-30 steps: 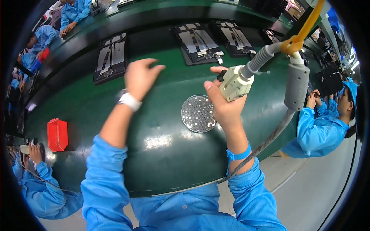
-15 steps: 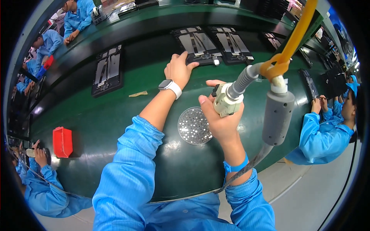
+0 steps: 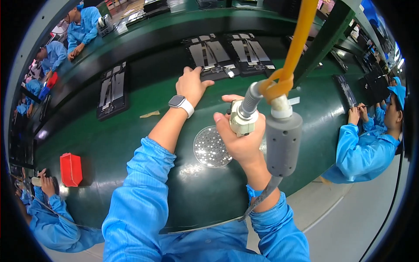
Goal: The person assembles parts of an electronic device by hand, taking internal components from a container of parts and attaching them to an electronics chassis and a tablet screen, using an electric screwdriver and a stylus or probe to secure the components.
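Observation:
My left hand (image 3: 192, 87), wearing a white-strapped watch, reaches forward with thumb and fingers apart. Its fingertips are at the near left edge of a dark, flat tablet-like device (image 3: 210, 53) with silver panels and its inner parts exposed. My right hand (image 3: 245, 142) is wrapped round a cream-coloured power screwdriver (image 3: 241, 118); a grey ribbed sleeve rises from its top, and its tip is hidden. Partly behind that hand lies a round, clear dish (image 3: 211, 147) of small silvery pieces, probably screws. A blue band circles my right wrist.
Similar devices lie to the right (image 3: 249, 52) and left (image 3: 112, 91). A red bin (image 3: 71, 169) stands at left, near a yellowish strip (image 3: 149, 114). A grey cylinder (image 3: 283, 142) hangs with its cable from a yellow cord (image 3: 299, 39). Co-workers in blue sit on both sides.
The view has shifted, so most things appear farther left. The hanging grey cylinder appears shifted more than the rest. Both hands keep much the same pose, the right still gripping the power screwdriver.

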Motion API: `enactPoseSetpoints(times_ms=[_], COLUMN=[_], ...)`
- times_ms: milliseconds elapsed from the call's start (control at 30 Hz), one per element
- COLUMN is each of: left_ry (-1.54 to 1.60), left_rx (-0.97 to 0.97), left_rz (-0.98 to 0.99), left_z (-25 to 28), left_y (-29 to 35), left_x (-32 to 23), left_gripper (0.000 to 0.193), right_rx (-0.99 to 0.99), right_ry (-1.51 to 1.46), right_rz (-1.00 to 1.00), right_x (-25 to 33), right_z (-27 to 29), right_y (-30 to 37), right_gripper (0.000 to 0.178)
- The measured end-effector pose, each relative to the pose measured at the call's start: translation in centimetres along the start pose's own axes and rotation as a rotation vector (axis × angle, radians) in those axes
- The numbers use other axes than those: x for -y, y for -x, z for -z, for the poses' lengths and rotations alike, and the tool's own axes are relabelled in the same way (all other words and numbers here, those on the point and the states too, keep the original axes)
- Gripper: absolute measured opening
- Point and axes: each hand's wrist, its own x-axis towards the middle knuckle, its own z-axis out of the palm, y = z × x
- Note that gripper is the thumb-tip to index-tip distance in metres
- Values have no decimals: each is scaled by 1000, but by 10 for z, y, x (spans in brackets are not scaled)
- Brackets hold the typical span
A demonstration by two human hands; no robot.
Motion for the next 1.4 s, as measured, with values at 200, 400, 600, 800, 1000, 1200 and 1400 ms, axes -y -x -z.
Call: enactPoseSetpoints(times_ms=[200, 400, 600, 800, 1000, 1200, 1400], left_ry=[224, 1265, 1373, 1173, 1083, 111, 102], left_rx=[-264, -240, 51, 20, -5, -94, 356], left_rz=[-53, 584, 641, 661, 678, -62, -572], left_z=[-21, -48, 39, 126, 145, 150, 144], left_y=[5, -47, 9, 161, 258, 257, 245], left_x=[-7, 24, 36, 70, 79, 53, 41], left_gripper=[57, 53, 53, 59, 45, 21, 30], right_rx=[-23, 4, -52, -23, 55, -41, 2], right_ry=[-17, 13, -50, -199, -412, -468, -494], right_rz=[-34, -67, -70, -224, -329, -343, -362], right_x=[-3, -16, -18, -7, -13, -34, -41], right_z=[9, 8, 5, 0, -5, -1, -9], right_y=[1, 3, 5, 11, 28, 33, 35], right_gripper=[33, 34, 31, 30, 26, 25, 24])
